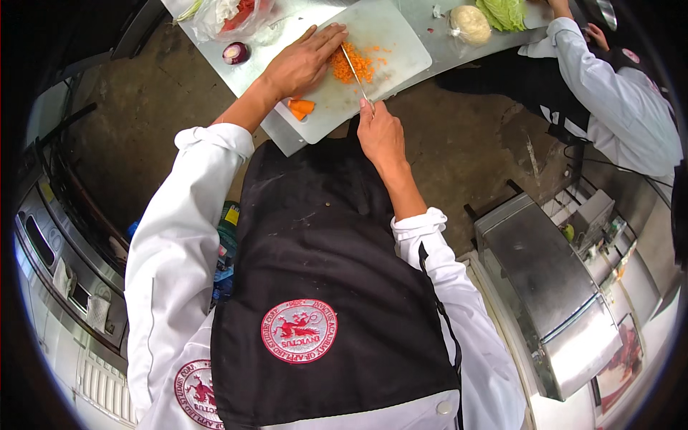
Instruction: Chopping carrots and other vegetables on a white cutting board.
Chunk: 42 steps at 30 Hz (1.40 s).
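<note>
A white cutting board [400, 35] lies on the metal table, with finely chopped carrot [352, 64] near its middle. My right hand [380, 131] grips the handle of a kitchen knife [355, 72], whose blade crosses the chopped carrot. Flat and with fingers extended, my left hand [306, 62] reaches over the board, its fingertips near the knife's tip; whether they touch the blade cannot be told. Larger carrot pieces [301, 106] rest by the board's near left corner, below my left wrist. Part of the carrot is hidden under my left hand.
Left of the board, a cut red onion [235, 53] and a plastic bag [215, 21] with red contents lie on the table. A pale round item in plastic wrap [469, 26] and a leafy green vegetable [502, 13] are at the right. A co-worker's sleeve [602, 86] is beyond them.
</note>
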Each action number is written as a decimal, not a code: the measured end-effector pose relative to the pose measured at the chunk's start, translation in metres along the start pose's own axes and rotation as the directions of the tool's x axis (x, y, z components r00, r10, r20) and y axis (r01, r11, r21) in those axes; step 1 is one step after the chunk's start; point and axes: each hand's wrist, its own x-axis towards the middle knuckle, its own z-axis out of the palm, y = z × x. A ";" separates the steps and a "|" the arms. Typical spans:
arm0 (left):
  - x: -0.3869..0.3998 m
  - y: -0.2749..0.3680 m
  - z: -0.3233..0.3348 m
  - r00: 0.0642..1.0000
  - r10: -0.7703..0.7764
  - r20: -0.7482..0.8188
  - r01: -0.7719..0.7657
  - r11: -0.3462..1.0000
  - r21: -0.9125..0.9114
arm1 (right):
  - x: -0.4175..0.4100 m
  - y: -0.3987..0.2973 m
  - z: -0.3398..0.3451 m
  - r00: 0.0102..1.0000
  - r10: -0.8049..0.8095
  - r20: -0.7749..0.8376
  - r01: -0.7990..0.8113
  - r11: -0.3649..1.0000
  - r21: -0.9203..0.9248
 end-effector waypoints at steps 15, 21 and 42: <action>-0.007 0.021 0.011 0.983 -0.179 -0.045 0.177 0.983 -0.047 | 0.019 0.005 -0.041 0.995 -0.064 0.082 0.076 0.984 -0.160; -0.001 0.029 0.009 0.975 -0.206 -0.080 0.206 0.979 -0.010 | 0.035 0.014 -0.055 0.978 -0.120 0.168 0.139 0.985 -0.103; 0.020 0.075 0.029 0.854 -0.491 -0.174 0.492 0.870 -0.040 | 0.070 0.044 -0.090 0.910 -0.345 0.230 0.386 0.907 -0.168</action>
